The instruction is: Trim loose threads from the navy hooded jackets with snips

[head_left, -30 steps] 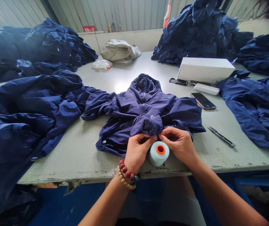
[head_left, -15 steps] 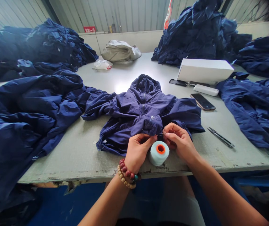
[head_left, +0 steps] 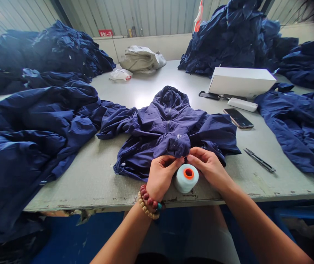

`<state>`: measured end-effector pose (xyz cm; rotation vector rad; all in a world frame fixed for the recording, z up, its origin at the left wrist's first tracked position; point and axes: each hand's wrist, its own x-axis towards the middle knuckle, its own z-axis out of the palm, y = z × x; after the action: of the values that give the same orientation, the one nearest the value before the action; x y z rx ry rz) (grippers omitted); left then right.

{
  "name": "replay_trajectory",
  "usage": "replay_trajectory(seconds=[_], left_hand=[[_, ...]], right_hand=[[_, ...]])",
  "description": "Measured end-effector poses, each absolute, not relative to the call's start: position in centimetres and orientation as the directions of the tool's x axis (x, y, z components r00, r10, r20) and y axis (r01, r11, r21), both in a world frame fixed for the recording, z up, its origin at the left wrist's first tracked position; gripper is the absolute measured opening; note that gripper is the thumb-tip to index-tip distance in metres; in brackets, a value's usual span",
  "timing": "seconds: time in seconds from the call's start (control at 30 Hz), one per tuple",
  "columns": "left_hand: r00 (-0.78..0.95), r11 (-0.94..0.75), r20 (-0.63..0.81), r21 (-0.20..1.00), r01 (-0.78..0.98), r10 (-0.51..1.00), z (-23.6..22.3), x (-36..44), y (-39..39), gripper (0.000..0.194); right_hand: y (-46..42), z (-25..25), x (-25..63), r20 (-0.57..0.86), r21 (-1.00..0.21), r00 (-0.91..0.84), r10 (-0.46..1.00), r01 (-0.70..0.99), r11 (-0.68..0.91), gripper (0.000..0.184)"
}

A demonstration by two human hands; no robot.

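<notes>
A navy hooded jacket (head_left: 162, 123) with a front zip lies spread out before me, hood pointing away. At its near edge my left hand (head_left: 161, 172) is closed, thumb and forefinger pinched together at the bunched cloth. My right hand (head_left: 210, 167) is also closed in a pinch, its fingertips almost meeting the left ones. A thin needle-like thing seems to be between the fingertips, mostly hidden. A cone of pale thread (head_left: 185, 179) with an orange core stands upright between my wrists, just below the pinched fingers.
Thread snips (head_left: 259, 160) and a phone (head_left: 238, 118) lie to the right on the table (head_left: 82, 176). Behind them are a white power bank (head_left: 242, 104) and a white box (head_left: 242, 81). Navy garments (head_left: 44, 124) heap up at left, with another pile (head_left: 231, 44) at back right.
My right hand has moved left, closing the small gap to my left fingertips. The fine bright line seen between the hands is now covered. My view has shifted slightly.
</notes>
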<state>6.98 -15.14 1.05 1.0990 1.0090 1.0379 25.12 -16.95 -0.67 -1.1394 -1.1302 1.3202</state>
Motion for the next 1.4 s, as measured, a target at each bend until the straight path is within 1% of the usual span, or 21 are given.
replay_trajectory(seconds=[0.13,0.27,0.43,0.6,0.7,0.87,1.0,1.17,1.3,1.4], left_hand=[[0.21,0.128,-0.103,0.986,-0.109,0.972,0.8,7.0,-15.0,0.027],[0.238,0.099,-0.074,0.99,-0.098,0.968,0.7,6.9,-15.0,0.026],[0.273,-0.058,0.024,0.992,0.115,0.962,0.6,5.9,-15.0,0.023],[0.254,-0.119,0.049,0.956,0.268,0.966,0.4,4.5,-14.8,0.026],[0.231,-0.151,0.078,0.936,0.319,0.97,0.6,4.0,-15.0,0.023],[0.2,-0.193,0.124,0.907,0.374,0.972,0.8,3.8,-15.4,0.018],[0.193,-0.222,0.156,0.891,0.396,0.969,0.8,3.9,-15.4,0.013],[0.171,-0.331,0.284,0.802,0.497,0.943,1.3,3.9,-15.8,0.007],[0.152,-0.414,0.406,0.705,0.575,0.901,1.5,3.8,-16.2,0.009],[0.161,-0.427,0.417,0.692,0.582,0.895,1.4,3.7,-16.2,0.012]], right_hand=[[-16.8,-0.8,25.2,0.03,-0.997,-0.027,0.999,-0.076,0.028,0.042],[-16.8,-0.9,25.4,0.013,-0.995,-0.02,1.0,-0.099,0.011,0.04],[-16.7,-1.0,25.4,-0.007,-0.991,-0.053,0.999,-0.135,-0.014,0.042],[-16.5,-1.2,25.3,-0.031,-0.982,-0.042,0.999,-0.184,-0.038,0.047],[-16.5,-1.3,25.3,-0.048,-0.975,-0.038,0.998,-0.217,-0.055,0.046],[-16.5,-1.3,25.3,-0.031,-0.961,-0.025,0.999,-0.273,-0.037,0.039],[-16.4,-1.2,25.5,-0.059,-0.922,-0.066,0.996,-0.378,-0.08,0.037],[-16.1,-0.8,25.6,-0.123,-0.832,-0.143,0.982,-0.524,-0.18,0.041],[-15.8,-0.5,25.5,-0.123,-0.787,-0.153,0.981,-0.587,-0.19,0.039],[-15.8,-0.5,25.6,-0.112,-0.758,-0.162,0.98,-0.624,-0.19,0.036]])
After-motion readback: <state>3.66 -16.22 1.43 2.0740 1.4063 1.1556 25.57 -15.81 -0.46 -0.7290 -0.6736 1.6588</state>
